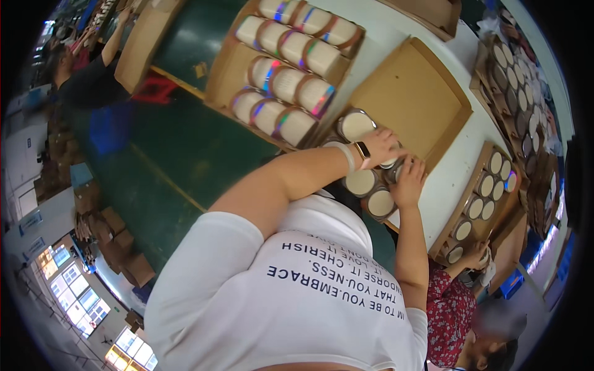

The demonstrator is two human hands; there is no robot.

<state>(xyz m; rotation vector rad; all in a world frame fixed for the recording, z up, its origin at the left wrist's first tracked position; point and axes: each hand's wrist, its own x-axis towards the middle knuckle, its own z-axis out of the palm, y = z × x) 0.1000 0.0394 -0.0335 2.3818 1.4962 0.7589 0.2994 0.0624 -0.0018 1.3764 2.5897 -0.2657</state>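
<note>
A shallow cardboard box (413, 93) on the white table holds round jars with cream tops and shiny rims, gathered in its near part. One such jar (357, 125) stands just left of my hands, and another jar (361, 183) stands nearer to me. My left hand (378, 148), with a watch on its wrist, is closed over a jar (390, 162) that its fingers mostly cover. Close against it, my right hand (409, 179) curls its fingers around the side of a neighbouring jar (393, 174). The fingertips of both hands nearly meet.
To the left, a box (218, 93) holds rows of jars lying on their sides. A co-worker in a red floral top (450, 309) reaches toward another box of jars (473, 207) at right. More jars (510, 74) stand beyond. A red stool (154, 89) is on the green floor.
</note>
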